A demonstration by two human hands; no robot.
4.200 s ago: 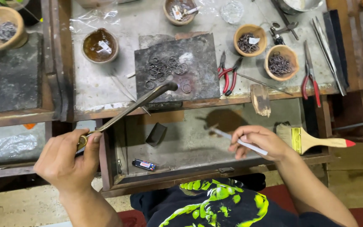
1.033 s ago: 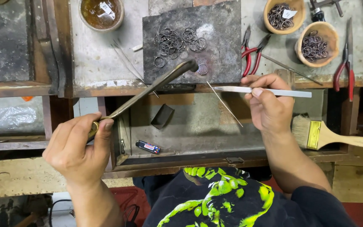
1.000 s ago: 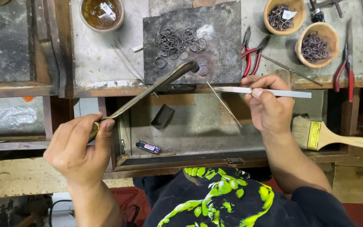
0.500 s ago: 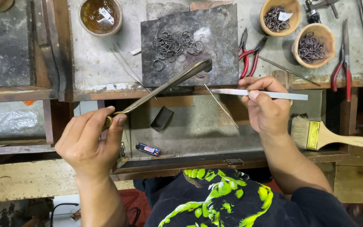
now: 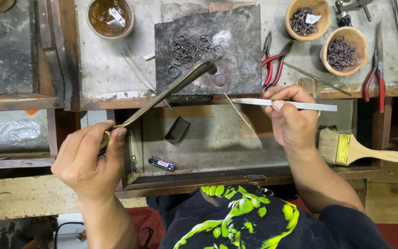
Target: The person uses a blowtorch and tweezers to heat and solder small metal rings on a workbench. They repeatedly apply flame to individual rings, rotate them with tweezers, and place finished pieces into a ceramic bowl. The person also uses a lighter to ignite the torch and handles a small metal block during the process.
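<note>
My left hand (image 5: 90, 159) grips the handle end of a long brass torch (image 5: 162, 94), whose curved tip reaches over a dark soldering block (image 5: 236, 50). Several small metal rings (image 5: 192, 48) lie on that block, one of them just beside the torch tip. My right hand (image 5: 291, 117) pinches flat steel tweezers (image 5: 284, 104) held level, their point toward the block's front edge. A thin wire (image 5: 240, 115) slants down from near the tweezers' point.
Two wooden bowls of rings (image 5: 339, 50) and a bowl of brown liquid (image 5: 110, 16) stand on the bench. Red-handled pliers (image 5: 275, 62) lie right of the block. In the open drawer (image 5: 208, 138) lie a paintbrush (image 5: 360, 150), a lighter (image 5: 161, 163) and a small dark block (image 5: 177, 130).
My right hand has risen from the drawer to the bench edge with the tweezers. The torch tip has moved onto the block, next to a single ring.
</note>
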